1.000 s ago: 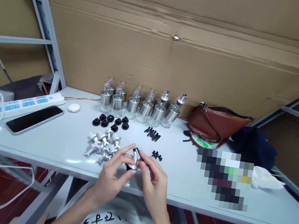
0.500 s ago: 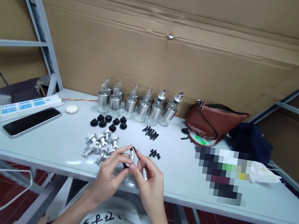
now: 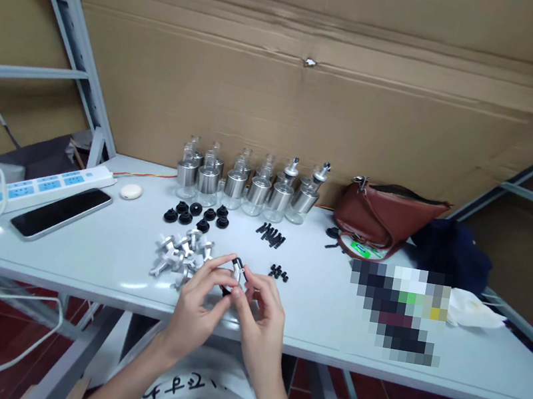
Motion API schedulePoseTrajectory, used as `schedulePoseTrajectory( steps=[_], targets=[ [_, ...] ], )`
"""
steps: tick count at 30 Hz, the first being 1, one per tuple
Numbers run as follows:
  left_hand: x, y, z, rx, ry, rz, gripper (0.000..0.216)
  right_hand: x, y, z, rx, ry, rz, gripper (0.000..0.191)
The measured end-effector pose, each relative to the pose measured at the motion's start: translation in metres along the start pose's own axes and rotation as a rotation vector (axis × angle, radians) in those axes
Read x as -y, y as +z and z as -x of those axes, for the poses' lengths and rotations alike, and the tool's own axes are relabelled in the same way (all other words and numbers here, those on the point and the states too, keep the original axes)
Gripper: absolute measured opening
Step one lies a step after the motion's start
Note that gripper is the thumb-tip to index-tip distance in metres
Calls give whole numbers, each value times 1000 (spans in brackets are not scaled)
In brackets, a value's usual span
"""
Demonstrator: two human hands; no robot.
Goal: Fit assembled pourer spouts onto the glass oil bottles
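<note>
A silver bottle pourer spout (image 3: 237,276) with a black tip and a black base is held between both hands, just above the table's front edge. My left hand (image 3: 196,300) pinches it from the left, fingers along its side. From the right, my right hand (image 3: 263,310) grips it with thumb and fingertips, partly hiding it. Left of the hands lies a pile of silver pourer spouts (image 3: 184,257). Small black caps (image 3: 278,273) lie beyond my right hand, and thin black pieces (image 3: 271,234) farther back. Several black ribbed stoppers (image 3: 202,224) sit behind the spouts.
Glass bottles with steel bands (image 3: 235,184) stand in rows at the back; two carry pourers. A brown bag (image 3: 390,216) and a dark cloth (image 3: 455,253) are at right. On the left lie a phone (image 3: 62,213), a power strip (image 3: 40,190) and a white round object (image 3: 131,191).
The view has shifted slightly. My right hand's fingers have moved a little around the pourer spout, which stays between both hands.
</note>
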State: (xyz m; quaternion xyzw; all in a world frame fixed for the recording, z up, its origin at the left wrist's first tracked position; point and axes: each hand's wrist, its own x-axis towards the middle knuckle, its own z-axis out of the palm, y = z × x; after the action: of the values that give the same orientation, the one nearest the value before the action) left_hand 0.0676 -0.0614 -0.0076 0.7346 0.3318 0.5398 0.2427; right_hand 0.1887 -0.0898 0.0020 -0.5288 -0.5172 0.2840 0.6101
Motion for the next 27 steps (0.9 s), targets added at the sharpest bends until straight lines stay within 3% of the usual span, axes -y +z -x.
schedulePoseTrajectory(
  steps=[8,20,24,27],
  targets=[
    [2,3,2,-98,-38,53,13,0,9,7,30,159,-145,24],
    [-1,1,-2,-138,97,-32,16,4,12,5,16,98,-179,21],
    [2,3,0,-183,108,-66,15,13,10,-1,60,1,-132,17],
    [5,6,2,-222,131,-85,16,35,3,-24,175,-244,35,18]
  ],
)
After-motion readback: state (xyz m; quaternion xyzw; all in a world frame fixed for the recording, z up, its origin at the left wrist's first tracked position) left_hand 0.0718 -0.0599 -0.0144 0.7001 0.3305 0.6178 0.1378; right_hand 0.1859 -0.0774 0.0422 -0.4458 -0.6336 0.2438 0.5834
